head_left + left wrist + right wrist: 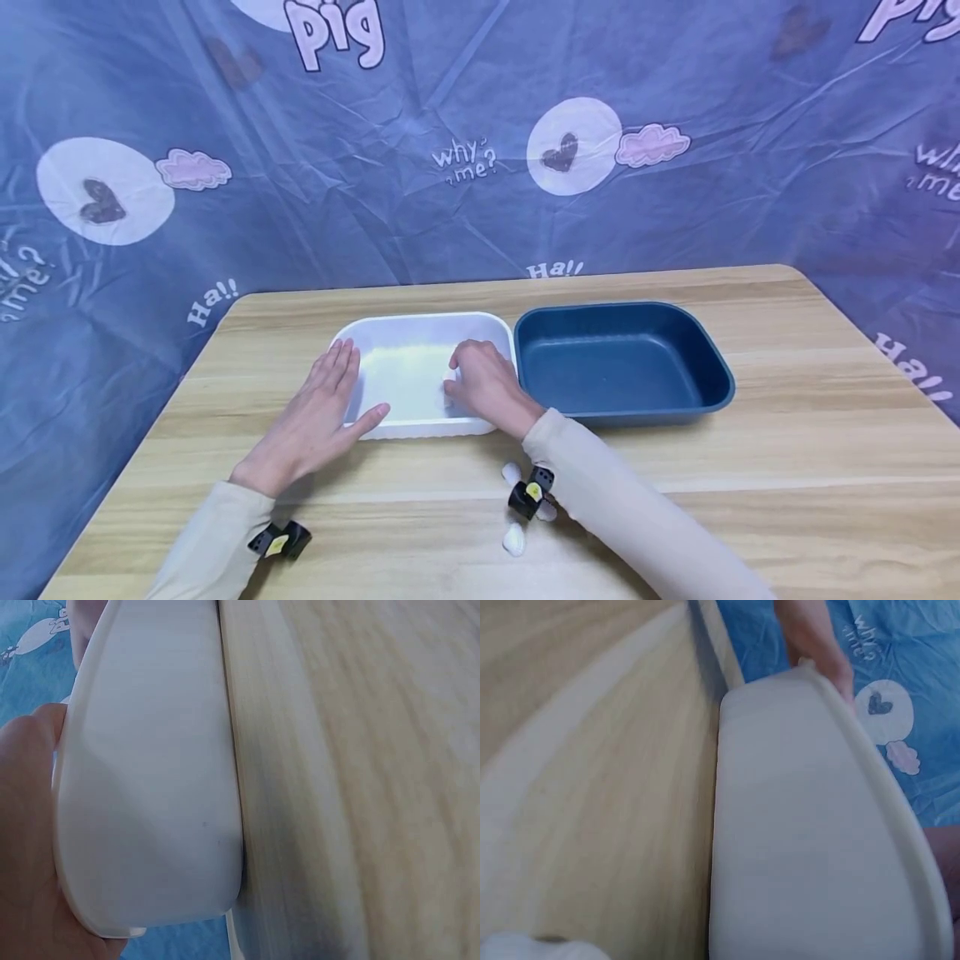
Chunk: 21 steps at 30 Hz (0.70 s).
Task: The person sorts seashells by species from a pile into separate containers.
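Observation:
A white tray lies on the wooden table. My left hand rests on its left rim with fingers straight and thumb spread over the front corner. Inside the tray's right half is my right hand, fingers curled. It pinches a small white seashell, mostly hidden by the fingers. Near my right wrist, several more white seashells lie on the table. In the left wrist view, the left hand sits along the tray rim, and the tray's outer wall fills the middle.
A dark blue tray stands right beside the white one, on its right. The wooden table extends around both. Behind it hangs a blue printed cloth. A small black camera is strapped to each wrist.

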{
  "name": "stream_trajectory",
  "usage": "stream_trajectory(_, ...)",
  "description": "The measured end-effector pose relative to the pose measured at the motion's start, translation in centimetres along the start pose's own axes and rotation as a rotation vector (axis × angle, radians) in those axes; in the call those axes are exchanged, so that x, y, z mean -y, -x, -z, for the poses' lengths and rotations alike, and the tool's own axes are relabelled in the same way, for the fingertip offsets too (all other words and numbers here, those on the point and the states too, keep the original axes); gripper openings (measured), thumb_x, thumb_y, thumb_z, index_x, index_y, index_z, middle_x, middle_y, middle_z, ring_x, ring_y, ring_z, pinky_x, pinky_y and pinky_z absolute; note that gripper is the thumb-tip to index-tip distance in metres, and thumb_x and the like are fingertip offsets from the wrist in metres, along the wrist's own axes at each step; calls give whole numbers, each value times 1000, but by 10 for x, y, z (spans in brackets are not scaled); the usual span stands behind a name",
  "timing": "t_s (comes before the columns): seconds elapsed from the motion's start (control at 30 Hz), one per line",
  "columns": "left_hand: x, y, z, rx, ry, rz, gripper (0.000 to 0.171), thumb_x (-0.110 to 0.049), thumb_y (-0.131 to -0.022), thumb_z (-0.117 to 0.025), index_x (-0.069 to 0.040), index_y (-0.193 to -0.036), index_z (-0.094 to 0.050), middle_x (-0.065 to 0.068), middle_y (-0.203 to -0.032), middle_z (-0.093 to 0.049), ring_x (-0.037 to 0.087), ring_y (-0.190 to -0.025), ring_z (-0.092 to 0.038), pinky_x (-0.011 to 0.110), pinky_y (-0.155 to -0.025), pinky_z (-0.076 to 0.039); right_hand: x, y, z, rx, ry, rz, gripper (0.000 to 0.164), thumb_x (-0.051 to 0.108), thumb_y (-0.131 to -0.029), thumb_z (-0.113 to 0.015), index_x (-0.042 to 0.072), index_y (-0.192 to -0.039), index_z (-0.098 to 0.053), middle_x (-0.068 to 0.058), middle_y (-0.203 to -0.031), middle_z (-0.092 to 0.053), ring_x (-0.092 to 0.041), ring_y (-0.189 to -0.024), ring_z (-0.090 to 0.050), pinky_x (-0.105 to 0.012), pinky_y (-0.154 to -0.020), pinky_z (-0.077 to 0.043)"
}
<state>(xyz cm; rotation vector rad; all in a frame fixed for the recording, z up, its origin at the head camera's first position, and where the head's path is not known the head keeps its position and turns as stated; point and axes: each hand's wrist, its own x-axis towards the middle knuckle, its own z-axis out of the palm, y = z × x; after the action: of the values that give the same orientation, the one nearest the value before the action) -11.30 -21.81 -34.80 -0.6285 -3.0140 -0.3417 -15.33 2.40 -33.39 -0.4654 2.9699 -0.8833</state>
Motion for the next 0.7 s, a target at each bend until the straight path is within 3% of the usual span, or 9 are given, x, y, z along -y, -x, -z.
stream_trajectory(0.1,0,0,0,-6,-2,-5,89,-56,-98,-39,12,-148,-12,25,-158,-4,35,-147,-1,46,-120,-4,0,-5,-1,8,41,-5,19,5,-78,-72,5,-63,-60,-1,-66,-50,-13,-59,-42,-22,-47,-37)
stream_trajectory(0.23,-1,1,0,-9,-1,-7,88,-56,-99,-38,12,-149,-13,25,-158,-4,35,-147,-1,46,-120,-5,-3,-11,-1,22,126,34,36,1,-75,-71,10,-50,-47,-3,-63,-44,-16,-55,-42,-22,-44,-34)
stream_trajectory(0.43,-2,1,-2,-9,-6,-5,88,-56,-99,-37,11,-149,-12,24,-158,-3,35,-147,-1,47,-120,-5,-5,-19,-2,26,283,76,40,4,-74,-70,11,-45,-43,-5,-62,-47,-21,-59,-44,-27,-54,-37)
stream_trajectory(0.7,-2,2,-3,-18,-4,-8,88,-56,-98,-39,11,-149,-13,25,-158,-5,35,-147,-2,46,-120,-5,-4,-21,-8,98,333,-16,25,7,-80,-69,8,-57,-59,-6,-70,-50,-22,-71,-47,-29,-58,-44)
